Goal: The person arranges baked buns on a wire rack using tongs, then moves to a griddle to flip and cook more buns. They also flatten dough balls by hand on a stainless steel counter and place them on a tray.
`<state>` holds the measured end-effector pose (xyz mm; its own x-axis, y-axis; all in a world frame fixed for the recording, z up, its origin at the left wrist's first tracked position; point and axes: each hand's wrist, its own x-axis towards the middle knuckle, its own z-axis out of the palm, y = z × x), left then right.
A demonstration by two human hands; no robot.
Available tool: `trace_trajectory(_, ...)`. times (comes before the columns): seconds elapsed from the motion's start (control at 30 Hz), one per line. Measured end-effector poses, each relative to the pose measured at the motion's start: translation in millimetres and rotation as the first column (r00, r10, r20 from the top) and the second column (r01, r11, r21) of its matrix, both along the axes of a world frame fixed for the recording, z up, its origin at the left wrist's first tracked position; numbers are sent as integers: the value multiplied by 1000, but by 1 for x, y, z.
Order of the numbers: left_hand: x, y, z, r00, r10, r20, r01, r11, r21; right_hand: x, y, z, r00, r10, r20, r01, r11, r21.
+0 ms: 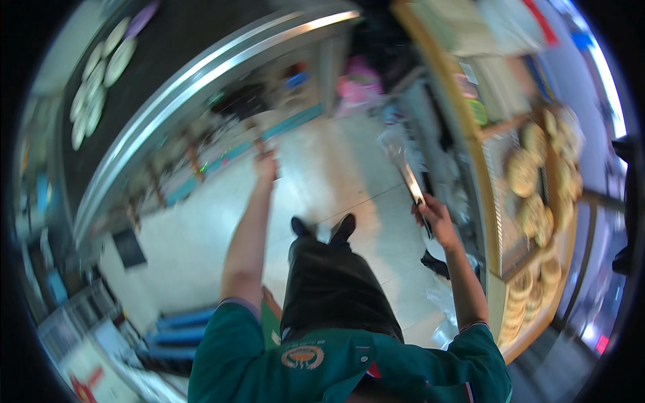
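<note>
My left hand [266, 163] is stretched forward near the front of a steel-edged counter [181, 80]; motion smears its fingers, so whether it holds the brown handle-like shape beside it is unclear. My right hand [433, 215] is closed round the dark handle of a long metal utensil, possibly tongs [408, 171], its broad end pointing forward. Just right of that hand stands a wooden display rack [497, 269] holding round flat breads [524, 171] in compartments.
Pale dough rounds [117, 60] lie on the dark counter top at upper left. A pink bag [356, 87] sits at the back. Tiled floor [342, 161] runs under my feet. Blue bars [181, 319] and a metal crate [74, 322] are at lower left.
</note>
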<state>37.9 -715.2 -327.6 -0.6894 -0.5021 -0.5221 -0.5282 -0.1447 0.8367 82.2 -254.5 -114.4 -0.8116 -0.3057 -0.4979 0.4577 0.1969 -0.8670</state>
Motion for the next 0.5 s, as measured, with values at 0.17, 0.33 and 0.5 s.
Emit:
trace_trajectory(0.17, 82, 67, 48, 983, 132, 128, -137, 990, 29, -57, -93, -46, 962, 273, 16, -272, 961, -58)
trace_trajectory(0.33, 164, 131, 57, 982, 63, 177, -29, 982, -189, -78, -135, -62, 883, 451, 131, -441, 892, -100)
trace_trajectory(0.5, 234, 179, 70, 967, 89, 238, -45, 982, -185, -68, -169, -81, 749, 594, 294, -541, 804, -246)
